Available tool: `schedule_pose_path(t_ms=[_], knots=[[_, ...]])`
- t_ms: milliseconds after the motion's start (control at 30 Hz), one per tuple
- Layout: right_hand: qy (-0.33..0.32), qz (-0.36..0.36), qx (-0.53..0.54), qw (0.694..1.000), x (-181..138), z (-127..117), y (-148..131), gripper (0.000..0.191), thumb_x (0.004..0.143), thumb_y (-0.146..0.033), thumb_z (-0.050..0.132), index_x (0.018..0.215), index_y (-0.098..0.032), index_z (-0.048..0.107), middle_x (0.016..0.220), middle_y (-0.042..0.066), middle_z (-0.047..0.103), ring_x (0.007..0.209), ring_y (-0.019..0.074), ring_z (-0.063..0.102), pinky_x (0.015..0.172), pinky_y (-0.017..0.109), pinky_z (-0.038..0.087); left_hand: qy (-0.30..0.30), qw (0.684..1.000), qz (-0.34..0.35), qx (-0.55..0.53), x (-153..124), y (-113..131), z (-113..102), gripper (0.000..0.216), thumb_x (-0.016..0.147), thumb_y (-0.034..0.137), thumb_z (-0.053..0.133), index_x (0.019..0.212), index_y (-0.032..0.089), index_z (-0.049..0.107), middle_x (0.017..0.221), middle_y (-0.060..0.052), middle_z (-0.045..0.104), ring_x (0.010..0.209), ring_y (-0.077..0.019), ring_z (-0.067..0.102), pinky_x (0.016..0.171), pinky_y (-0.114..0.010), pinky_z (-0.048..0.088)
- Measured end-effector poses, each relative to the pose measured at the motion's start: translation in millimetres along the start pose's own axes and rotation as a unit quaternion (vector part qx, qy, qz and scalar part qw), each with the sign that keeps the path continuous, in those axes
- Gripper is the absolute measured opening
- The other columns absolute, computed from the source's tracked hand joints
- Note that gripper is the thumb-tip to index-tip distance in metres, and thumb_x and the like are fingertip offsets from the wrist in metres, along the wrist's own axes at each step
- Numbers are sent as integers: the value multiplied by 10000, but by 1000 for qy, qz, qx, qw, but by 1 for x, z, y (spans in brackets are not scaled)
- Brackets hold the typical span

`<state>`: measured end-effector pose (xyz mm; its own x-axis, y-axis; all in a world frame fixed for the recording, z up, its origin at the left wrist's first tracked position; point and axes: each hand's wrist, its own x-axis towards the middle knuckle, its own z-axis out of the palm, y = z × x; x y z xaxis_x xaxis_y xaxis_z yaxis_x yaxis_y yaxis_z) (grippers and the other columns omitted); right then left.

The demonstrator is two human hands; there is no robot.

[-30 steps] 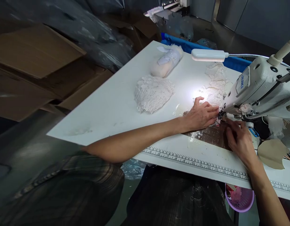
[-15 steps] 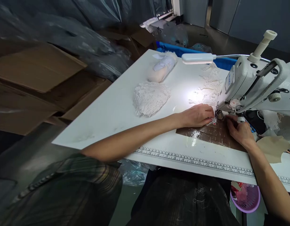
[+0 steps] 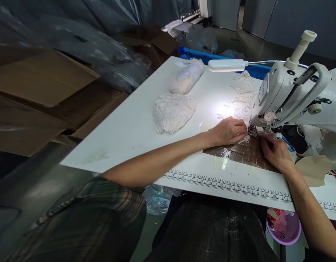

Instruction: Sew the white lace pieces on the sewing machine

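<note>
My left hand (image 3: 228,131) lies at the needle of the white sewing machine (image 3: 293,98), fingers bent and pressing a small piece of white lace (image 3: 243,138) against the bed. My right hand (image 3: 274,151) is curled on the near side of the presser foot, fingertips pinched on the same lace. Both rest over a brown taped patch (image 3: 239,154) on the white table (image 3: 124,127). More lace (image 3: 243,96) trails behind the machine under its lamp (image 3: 226,65).
A heap of white lace (image 3: 173,112) and a wrapped pale bundle (image 3: 187,76) lie further back on the table. A printed ruler (image 3: 233,185) runs along the near edge. A beige cut piece (image 3: 314,170) lies at right. A purple basket (image 3: 284,227) hangs below. Cardboard boxes (image 3: 42,80) stand at left.
The view has shifted slightly. My left hand's fingers have drawn in from flat to bent at the needle. My right hand has moved closer to the presser foot.
</note>
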<state>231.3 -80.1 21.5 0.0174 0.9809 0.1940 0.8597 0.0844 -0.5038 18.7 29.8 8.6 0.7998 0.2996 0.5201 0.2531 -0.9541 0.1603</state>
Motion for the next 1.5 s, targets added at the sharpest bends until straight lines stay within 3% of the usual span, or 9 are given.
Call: schedule_pose_path(t_ms=[200, 367, 567, 700, 800, 933, 1133, 1333, 1500], knots=[[-2, 11, -13, 1000, -1, -2, -4, 378, 866, -334, 436, 1001, -181, 754, 764, 79, 652, 673, 200, 602, 606, 309, 465, -24, 996, 49, 77, 2, 0, 1, 327, 1025, 262, 443, 833, 203, 700, 914, -22, 730, 681, -126, 595, 661, -332, 406], [3, 14, -12, 1000, -2, -2, -6, 366, 862, -334, 444, 982, -177, 752, 818, 93, 678, 653, 193, 599, 587, 309, 464, -45, 993, 48, 103, 4, 3, 1, 378, 1039, 236, 394, 804, 204, 689, 904, -22, 730, 660, -125, 542, 674, -335, 383], [34, -9, 11, 999, -2, -1, -4, 372, 878, -370, 452, 1020, -189, 745, 927, 98, 723, 762, 208, 651, 697, 346, 524, -95, 991, 47, 83, 5, 4, -3, 392, 1035, 211, 357, 850, 208, 703, 962, -53, 726, 721, -141, 577, 735, -348, 419], [40, -3, 15, 999, -2, 0, -3, 381, 874, -378, 452, 1020, -185, 747, 962, 107, 734, 811, 222, 674, 737, 364, 540, -133, 986, 83, 50, 3, 0, -10, 289, 1025, 240, 404, 993, 193, 687, 1068, -72, 709, 875, -163, 632, 815, -332, 439], [40, 13, 9, 999, -2, 0, -3, 382, 869, -376, 458, 1026, -179, 745, 964, 107, 735, 779, 217, 678, 712, 355, 542, -135, 985, 98, 34, 1, -1, -13, 259, 1016, 251, 430, 1055, 174, 674, 1114, -91, 698, 944, -179, 644, 843, -330, 442], [37, 22, -2, 999, -3, -1, -4, 367, 878, -358, 462, 1032, -180, 743, 966, 104, 739, 734, 211, 671, 676, 347, 539, -121, 987, 100, 35, -1, -2, -12, 258, 1006, 265, 450, 999, 178, 693, 1104, -81, 711, 912, -178, 652, 822, -334, 439], [38, -81, -27, 996, -6, 4, -8, 370, 934, -302, 423, 1145, -197, 709, 1025, 105, 725, 907, 225, 676, 807, 365, 547, -102, 989, 103, 43, -1, -2, -11, 279, 1004, 267, 437, 1008, 195, 706, 1094, -60, 725, 861, -168, 648, 801, -332, 424], [-1, -169, -148, 975, -8, 7, -12, 382, 968, -305, 418, 1221, -255, 700, 1039, 87, 674, 748, 158, 624, 598, 263, 494, -101, 988, 101, 52, 0, 0, -11, 314, 1009, 293, 420, 964, 195, 715, 1068, -65, 722, 836, -172, 624, 791, -338, 407], [-15, -166, -213, 963, -8, 6, -17, 375, 954, -300, 438, 1211, -271, 709, 1023, 83, 639, 742, 147, 598, 529, 230, 423, -117, 988, 87, 39, 0, 3, -15, 285, 992, 284, 447, 969, 197, 717, 1081, -70, 723, 870, -189, 627, 811, -357, 399]])
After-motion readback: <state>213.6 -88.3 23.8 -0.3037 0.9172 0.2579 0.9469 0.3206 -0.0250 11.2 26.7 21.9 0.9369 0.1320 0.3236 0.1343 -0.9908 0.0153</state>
